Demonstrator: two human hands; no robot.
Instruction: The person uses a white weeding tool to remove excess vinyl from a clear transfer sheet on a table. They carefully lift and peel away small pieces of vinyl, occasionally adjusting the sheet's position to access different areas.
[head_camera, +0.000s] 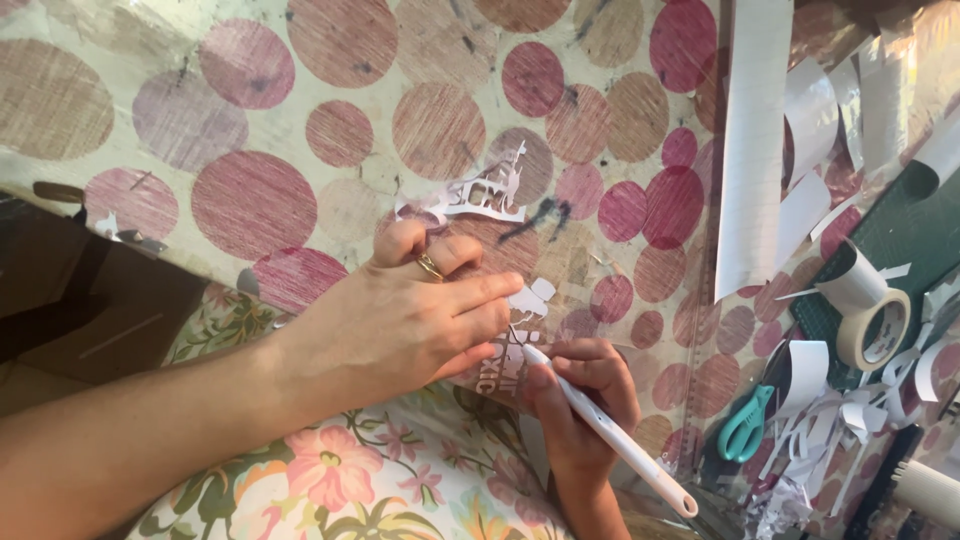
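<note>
My left hand (410, 315), with a gold ring on one finger, presses flat on a clear sheet carrying white cut-out lettering (505, 365). A strip of peeled white cut-out (480, 195) curls up from under my fingers. My right hand (580, 400) grips a thin white pen-shaped tool (610, 432) like a pencil, its tip touching the lettering beside my left fingertips. Both hands rest near the table's front edge, above a floral cloth (360, 480).
The table wears a cover with pink and brown circles (250, 200). To the right are a long white paper strip (750, 150), a roll of masking tape (875, 325) on a green cutting mat (900, 225), teal-handled scissors (745, 425) and several paper scraps (830, 410).
</note>
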